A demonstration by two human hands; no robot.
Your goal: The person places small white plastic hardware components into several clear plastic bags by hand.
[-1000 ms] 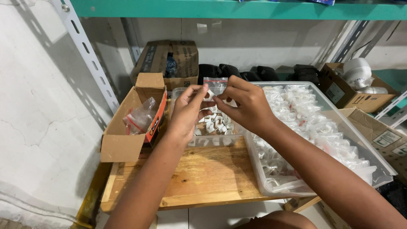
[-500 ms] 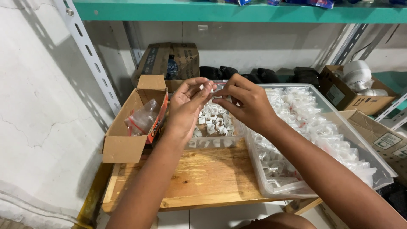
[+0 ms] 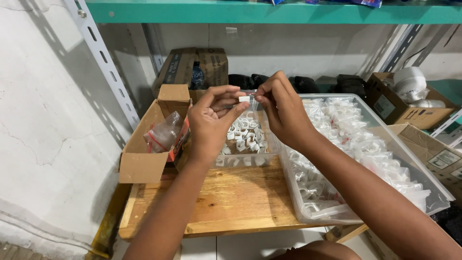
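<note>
My left hand (image 3: 211, 120) and my right hand (image 3: 284, 108) meet at chest height above a wooden board (image 3: 231, 202). Both pinch the top edge of a small clear plastic bag (image 3: 246, 102) with small white parts in it. Below the hands stands a small clear tray (image 3: 243, 144) holding several loose white ring-shaped plastic pieces. To the right lies a large clear bin (image 3: 423, 183) filled with several small filled bags of the same white pieces.
An open cardboard box (image 3: 144, 163) with clear bags stands at the left against a white wall. More cardboard boxes (image 3: 192, 67) sit behind and at the right (image 3: 409, 106). A metal shelf upright (image 3: 103, 62) and a green shelf (image 3: 240, 12) overhang.
Both hands have stayed together on the small bag, shifting slightly; the fingers now pinch along its top edge. The camera view has dipped a little.
</note>
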